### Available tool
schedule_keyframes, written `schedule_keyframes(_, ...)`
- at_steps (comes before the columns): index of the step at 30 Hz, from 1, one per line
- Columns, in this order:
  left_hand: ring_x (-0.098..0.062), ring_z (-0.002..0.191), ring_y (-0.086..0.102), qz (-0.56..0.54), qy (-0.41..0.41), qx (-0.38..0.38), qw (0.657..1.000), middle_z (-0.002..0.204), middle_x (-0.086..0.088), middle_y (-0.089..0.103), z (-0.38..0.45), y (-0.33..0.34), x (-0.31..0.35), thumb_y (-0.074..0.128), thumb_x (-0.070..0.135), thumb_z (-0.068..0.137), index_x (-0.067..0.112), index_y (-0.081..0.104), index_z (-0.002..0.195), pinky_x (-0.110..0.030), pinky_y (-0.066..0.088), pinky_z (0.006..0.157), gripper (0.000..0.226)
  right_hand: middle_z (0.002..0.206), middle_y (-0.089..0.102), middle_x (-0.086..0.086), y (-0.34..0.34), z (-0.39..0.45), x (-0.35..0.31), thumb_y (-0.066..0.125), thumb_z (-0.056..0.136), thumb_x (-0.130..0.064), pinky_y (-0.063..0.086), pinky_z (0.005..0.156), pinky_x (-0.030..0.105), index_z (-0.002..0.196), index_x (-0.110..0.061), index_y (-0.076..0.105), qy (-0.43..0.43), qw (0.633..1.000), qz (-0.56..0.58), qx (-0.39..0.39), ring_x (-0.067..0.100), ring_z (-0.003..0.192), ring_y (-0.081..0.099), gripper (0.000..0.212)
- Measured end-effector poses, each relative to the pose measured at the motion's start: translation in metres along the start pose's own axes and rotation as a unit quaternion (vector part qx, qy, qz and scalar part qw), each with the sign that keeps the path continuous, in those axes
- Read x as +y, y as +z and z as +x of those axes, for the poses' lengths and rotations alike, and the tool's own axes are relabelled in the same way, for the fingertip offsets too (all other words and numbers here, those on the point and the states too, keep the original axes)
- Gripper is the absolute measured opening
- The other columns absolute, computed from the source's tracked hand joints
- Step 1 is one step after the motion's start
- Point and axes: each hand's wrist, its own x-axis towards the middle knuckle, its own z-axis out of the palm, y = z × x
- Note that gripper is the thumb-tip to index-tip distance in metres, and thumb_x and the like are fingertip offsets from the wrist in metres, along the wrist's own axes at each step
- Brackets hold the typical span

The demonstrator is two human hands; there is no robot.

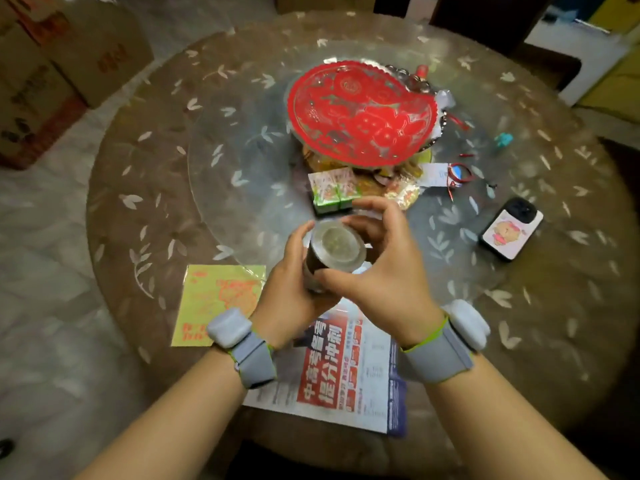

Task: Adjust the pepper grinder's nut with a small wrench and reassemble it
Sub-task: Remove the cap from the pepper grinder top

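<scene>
The pepper grinder [330, 254] is a dark cylinder with a round silver metal end facing up at me, held above the table's near middle. My left hand [294, 292] wraps its body from the left and below. Around the silver top rim curl the fingers of my right hand [384, 268], thumb on the near side and fingertips on the far side. No wrench or nut shows in this view. Both wrists carry grey bands with white sensor pods.
A printed leaflet [349, 368] lies under my hands, a yellow card [214, 303] to its left. On the glass turntable [235, 161] sit a red patterned dish [360, 112], green-and-white packets [334, 195] and snacks. A phone [510, 230] lies right. Cardboard boxes [52, 74] stand far left.
</scene>
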Motion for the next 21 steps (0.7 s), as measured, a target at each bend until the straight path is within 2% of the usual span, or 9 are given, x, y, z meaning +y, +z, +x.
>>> schedule_keyframes(3,0.005,0.098,0.062,0.036,-0.024,-0.025,0.999,0.106,0.021,0.064,-0.028,0.022,0.004,0.084,0.026,0.071,0.039,0.036,0.13,-0.022,0.053,0.078,0.077,0.106,0.065,-0.005,-0.016,-0.034,0.021,0.083,0.059,-0.013,0.053,0.087,0.029,0.121,-0.026,0.044,0.016,1.0,0.002,-0.011,0.009,0.1,0.064,0.074)
schedule_keyframes(5,0.0,0.094,0.063,0.079,-0.029,-0.049,0.995,0.105,0.015,0.067,-0.044,0.039,0.004,0.08,0.028,0.072,0.04,0.037,0.128,-0.023,0.053,0.074,0.071,0.109,0.064,-0.005,-0.029,-0.054,0.042,0.083,0.06,-0.02,0.052,0.092,0.033,0.123,-0.028,0.044,0.028,0.999,0.013,-0.011,0.01,0.104,0.063,0.073)
schedule_keyframes(9,-0.004,0.088,0.064,0.135,-0.005,-0.085,0.987,0.099,0.014,0.067,-0.059,0.055,0.0,0.072,0.029,0.074,0.04,0.044,0.12,-0.029,0.056,0.072,0.054,0.111,0.064,-0.002,-0.042,-0.077,0.076,0.082,0.065,-0.025,0.053,0.093,0.039,0.124,-0.025,0.048,0.037,0.999,0.037,-0.017,0.013,0.108,0.063,0.068)
schedule_keyframes(13,-0.006,0.068,0.058,0.252,0.052,-0.123,0.958,0.077,0.014,0.06,-0.066,0.061,-0.022,0.069,0.027,0.071,0.04,0.043,0.094,-0.022,0.04,0.052,0.037,0.105,0.066,-0.006,-0.04,-0.097,0.109,0.073,0.066,-0.048,0.055,0.082,0.045,0.115,-0.026,0.058,0.043,0.999,0.014,0.018,0.014,0.099,0.063,0.056)
schedule_keyframes(15,-0.011,0.069,0.058,0.311,0.09,-0.12,0.938,0.077,0.011,0.06,-0.072,0.06,-0.035,0.068,0.028,0.07,0.037,0.044,0.095,-0.027,0.044,0.052,0.035,0.103,0.066,-0.011,-0.036,-0.11,0.121,0.069,0.069,-0.053,0.056,0.076,0.041,0.112,-0.028,0.061,0.034,0.999,-0.032,0.02,0.011,0.091,0.064,0.051)
schedule_keyframes(18,-0.021,0.078,0.061,0.358,0.141,-0.095,0.918,0.084,0.006,0.064,-0.082,0.059,-0.048,0.066,0.028,0.069,0.031,0.05,0.1,-0.034,0.051,0.06,0.035,0.104,0.065,-0.011,-0.032,-0.127,0.13,0.07,0.069,-0.051,0.056,0.069,0.033,0.113,-0.03,0.063,0.032,0.998,-0.05,0.025,0.01,0.075,0.062,0.049)
schedule_keyframes(21,-0.023,0.089,0.063,0.382,0.18,-0.067,0.904,0.096,0.006,0.067,-0.094,0.057,-0.059,0.065,0.026,0.069,0.032,0.055,0.109,-0.033,0.049,0.063,0.041,0.104,0.064,-0.009,-0.027,-0.142,0.136,0.075,0.065,-0.046,0.054,0.068,0.032,0.112,-0.033,0.063,0.018,0.998,-0.054,0.008,0.014,0.069,0.061,0.05)
